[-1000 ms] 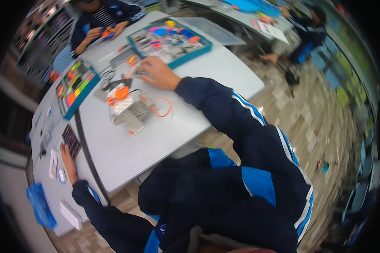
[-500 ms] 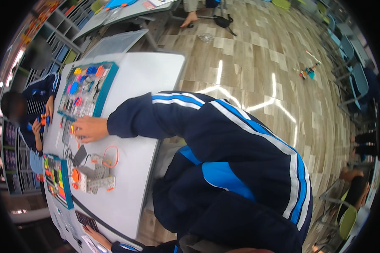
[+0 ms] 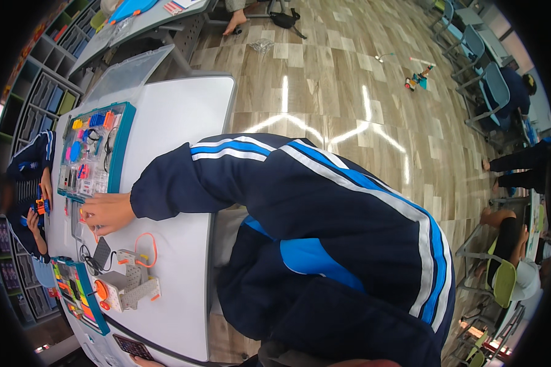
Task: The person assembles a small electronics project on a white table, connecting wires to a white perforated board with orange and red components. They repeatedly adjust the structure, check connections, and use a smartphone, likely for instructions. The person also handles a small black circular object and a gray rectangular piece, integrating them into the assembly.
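Note:
My right hand (image 3: 108,212) reaches across the white table at the left, fingers curled down and closed round a small orange piece (image 3: 82,215) that is mostly hidden. It hovers over a grey tray (image 3: 76,227), just below a teal-rimmed kit box (image 3: 123,137) of colourful parts. Nearer me stands a grey perforated building-block model (image 3: 131,287) with orange wheels and an orange cable (image 3: 154,251). A dark flat block with a black cable (image 3: 103,252) lies beside it. Only a sliver of my left hand (image 3: 146,362) shows at the lower edge, by a dark tablet (image 3: 131,347); its fingers are hidden.
A second kit box (image 3: 79,293) with bright parts lies at the table's left. Across the table another person's hands (image 3: 38,211) hold an orange and blue model. A clear lid (image 3: 125,73) leans at the far end. Chairs (image 3: 496,92) line the right side.
The view has shifted, so the table sits further left and lower. My right hand stays over the tray with fingers curled. My left hand has mostly dropped out of view at the lower edge.

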{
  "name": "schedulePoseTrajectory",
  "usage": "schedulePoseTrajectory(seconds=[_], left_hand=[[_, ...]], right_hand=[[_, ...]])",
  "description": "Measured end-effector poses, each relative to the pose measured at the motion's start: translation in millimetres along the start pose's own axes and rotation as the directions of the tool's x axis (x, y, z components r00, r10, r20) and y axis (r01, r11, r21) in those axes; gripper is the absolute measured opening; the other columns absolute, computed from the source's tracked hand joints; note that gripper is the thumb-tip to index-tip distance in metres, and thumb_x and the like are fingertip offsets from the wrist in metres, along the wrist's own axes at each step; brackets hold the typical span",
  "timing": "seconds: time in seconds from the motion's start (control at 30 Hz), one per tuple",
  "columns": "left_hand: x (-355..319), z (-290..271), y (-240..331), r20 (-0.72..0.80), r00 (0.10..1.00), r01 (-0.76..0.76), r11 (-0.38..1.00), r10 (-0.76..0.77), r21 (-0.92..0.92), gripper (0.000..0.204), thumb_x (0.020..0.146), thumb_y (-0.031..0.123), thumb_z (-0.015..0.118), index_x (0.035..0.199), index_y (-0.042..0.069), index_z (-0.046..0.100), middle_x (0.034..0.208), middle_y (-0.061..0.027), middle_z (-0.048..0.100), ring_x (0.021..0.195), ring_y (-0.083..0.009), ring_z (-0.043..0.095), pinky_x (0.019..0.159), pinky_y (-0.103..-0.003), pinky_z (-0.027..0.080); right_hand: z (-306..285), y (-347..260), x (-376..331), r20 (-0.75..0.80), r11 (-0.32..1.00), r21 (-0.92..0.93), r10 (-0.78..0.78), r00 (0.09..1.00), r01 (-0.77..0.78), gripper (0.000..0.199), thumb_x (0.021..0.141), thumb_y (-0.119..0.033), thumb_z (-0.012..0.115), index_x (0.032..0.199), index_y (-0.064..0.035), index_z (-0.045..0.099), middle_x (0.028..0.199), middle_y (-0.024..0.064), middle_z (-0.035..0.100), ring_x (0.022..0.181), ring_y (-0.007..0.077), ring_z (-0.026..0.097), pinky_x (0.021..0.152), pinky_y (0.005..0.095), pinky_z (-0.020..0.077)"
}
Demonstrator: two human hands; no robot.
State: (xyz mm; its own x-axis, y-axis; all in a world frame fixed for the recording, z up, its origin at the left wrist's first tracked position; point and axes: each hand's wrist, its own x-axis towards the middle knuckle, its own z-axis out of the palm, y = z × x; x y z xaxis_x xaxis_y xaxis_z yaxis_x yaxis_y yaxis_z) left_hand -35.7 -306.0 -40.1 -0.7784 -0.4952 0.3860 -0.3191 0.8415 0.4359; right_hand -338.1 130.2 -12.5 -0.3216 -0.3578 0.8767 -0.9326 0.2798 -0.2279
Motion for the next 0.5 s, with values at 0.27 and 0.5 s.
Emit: schedulePoseTrajectory(seconds=[0.27,0.5], left_hand=[[3.7,1.7,2.1,0.015,1.0,-0.009,1.0,0.009,0.001,0.057,0.11,0.038,0.047,0.147,-0.005,0.049,0.157,-0.023,0.046,0.143,-0.0357,0.044,0.121,-0.038,0.032],[10.8,-1.4,-3.0,0.032,0.999,-0.014,1.0,0.014,0.007,0.056,0.11,0.038,0.047,0.147,-0.004,0.05,0.157,-0.0227,0.046,0.143,-0.0363,0.044,0.121,-0.038,0.032]], right_hand=[[-1.6,-1.3,0.9,-0.036,1.0,-0.007,-0.006,0.999,0.006,0.016,0.091,-0.028,0.072,0.093,-0.0126,0.067,0.109,0.0078,0.056,0.107,0.0257,0.056,0.087,0.0419,0.0442],[-0.3,-0.7,1.8,-0.027,1.0,0.003,0.021,0.999,-0.021,0.015,0.089,-0.026,0.072,0.092,-0.0123,0.068,0.11,0.0081,0.056,0.106,0.0256,0.057,0.088,0.0431,0.046]])
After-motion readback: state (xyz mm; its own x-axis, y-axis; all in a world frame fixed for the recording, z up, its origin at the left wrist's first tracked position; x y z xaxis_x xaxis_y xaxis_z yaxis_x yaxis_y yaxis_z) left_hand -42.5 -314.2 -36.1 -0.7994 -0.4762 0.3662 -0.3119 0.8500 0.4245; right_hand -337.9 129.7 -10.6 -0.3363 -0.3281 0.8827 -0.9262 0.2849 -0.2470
